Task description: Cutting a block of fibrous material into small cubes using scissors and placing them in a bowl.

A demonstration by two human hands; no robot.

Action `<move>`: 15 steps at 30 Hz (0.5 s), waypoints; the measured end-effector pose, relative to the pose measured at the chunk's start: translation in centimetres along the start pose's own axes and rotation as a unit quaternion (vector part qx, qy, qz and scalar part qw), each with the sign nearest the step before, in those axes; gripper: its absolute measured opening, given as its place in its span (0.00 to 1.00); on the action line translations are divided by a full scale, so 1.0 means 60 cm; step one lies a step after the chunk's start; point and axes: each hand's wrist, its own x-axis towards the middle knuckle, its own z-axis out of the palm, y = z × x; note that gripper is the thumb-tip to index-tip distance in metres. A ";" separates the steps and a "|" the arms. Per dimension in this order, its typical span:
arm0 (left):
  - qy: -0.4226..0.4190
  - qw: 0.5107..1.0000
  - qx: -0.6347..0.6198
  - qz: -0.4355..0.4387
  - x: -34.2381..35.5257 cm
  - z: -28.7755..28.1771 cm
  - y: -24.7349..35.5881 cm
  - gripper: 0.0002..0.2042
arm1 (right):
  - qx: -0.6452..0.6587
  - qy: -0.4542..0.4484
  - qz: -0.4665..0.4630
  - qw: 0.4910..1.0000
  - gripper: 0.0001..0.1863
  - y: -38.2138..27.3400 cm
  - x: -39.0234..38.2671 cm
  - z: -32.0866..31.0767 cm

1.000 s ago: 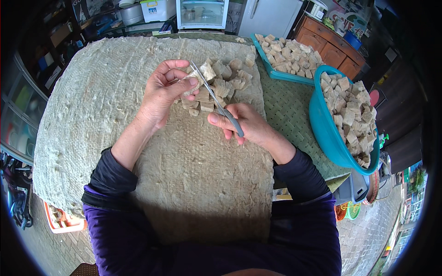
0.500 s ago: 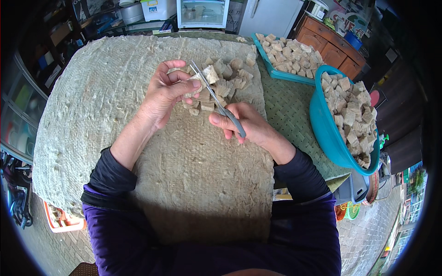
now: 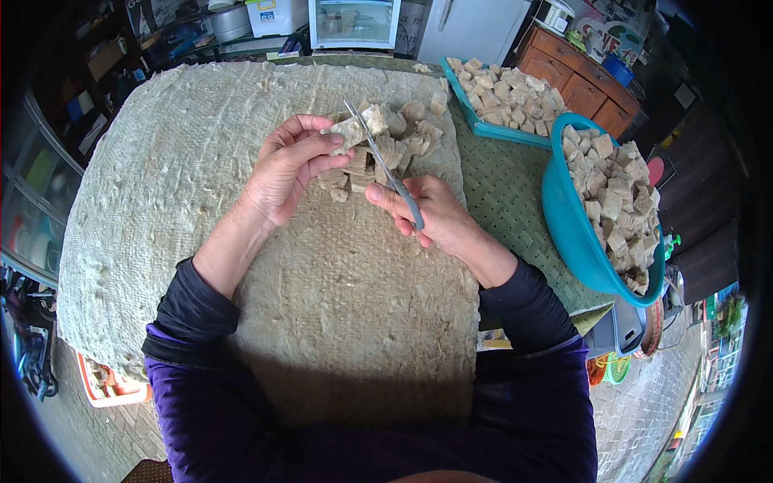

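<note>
A pale beige strip of fibrous material (image 3: pixel 346 134) is pinched between the thumb and fingers of my left hand (image 3: pixel 283 167). Grey-handled scissors (image 3: pixel 382 165) sit in my right hand (image 3: pixel 441 212), thumb and fingers round the handles. Their blades point up and to the left and lie across the strip near its far end; they look nearly closed. Just behind and beneath both hands is a heap of cut beige chunks (image 3: pixel 415 134). It rests on a thick, rough, fibrous mat (image 3: pixel 338 274) that covers most of the table in front of me.
To the right, a deep teal basin (image 3: pixel 561 229) and a shallower teal tray (image 3: pixel 491 131) hold many similar chunks. Both stand on a green woven surface (image 3: pixel 503 189). A wooden cabinet (image 3: pixel 564 76) and a small glass-fronted case (image 3: pixel 354 24) are at the back. An orange-and-white crate (image 3: pixel 121 394) sits low at left.
My left hand has turned a little, so the strip lies flatter and shows more of its length. The scissors have shifted slightly up and right, and their blades look closer together.
</note>
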 end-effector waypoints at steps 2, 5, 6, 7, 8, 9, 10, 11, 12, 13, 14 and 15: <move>0.001 1.000 0.001 -0.003 0.001 0.000 0.001 0.10 | -0.004 0.001 0.002 1.000 0.28 0.000 0.000 0.000; -0.001 1.000 0.004 -0.007 0.002 0.000 0.001 0.10 | -0.006 -0.002 0.000 1.000 0.28 -0.001 -0.001 -0.002; -0.004 1.000 0.006 -0.008 0.002 0.000 0.001 0.10 | -0.008 -0.002 -0.007 1.000 0.28 0.001 -0.001 -0.002; -0.004 1.000 0.007 -0.008 0.002 0.002 0.002 0.10 | -0.010 -0.002 -0.013 1.000 0.29 0.002 -0.002 -0.004; -0.007 1.000 0.015 -0.005 0.002 -0.001 0.003 0.10 | -0.011 -0.002 -0.012 1.000 0.29 0.001 0.000 -0.003; -0.010 1.000 0.022 -0.003 0.001 -0.004 0.004 0.10 | -0.008 -0.019 -0.020 1.000 0.30 0.000 0.001 -0.003; -0.010 1.000 0.021 -0.003 0.000 -0.005 0.004 0.10 | -0.005 -0.037 -0.029 0.999 0.30 -0.001 0.003 -0.003; -0.016 0.999 0.041 -0.010 -0.001 -0.001 0.004 0.10 | -0.004 -0.037 -0.029 0.999 0.30 -0.001 0.002 -0.005; -0.021 0.998 0.060 -0.016 -0.002 0.001 0.004 0.10 | 0.006 -0.046 -0.028 0.999 0.31 -0.002 0.002 -0.007; -0.021 0.998 0.061 -0.016 -0.002 0.002 0.004 0.10 | 0.017 -0.055 -0.026 0.998 0.31 -0.002 0.002 -0.008; -0.024 0.998 0.058 -0.017 -0.002 0.004 0.005 0.09 | 0.017 -0.055 -0.026 0.998 0.31 -0.001 0.002 -0.009; -0.027 0.998 0.055 -0.017 -0.002 0.005 0.005 0.09 | 0.016 -0.056 -0.028 0.998 0.31 0.000 0.002 -0.010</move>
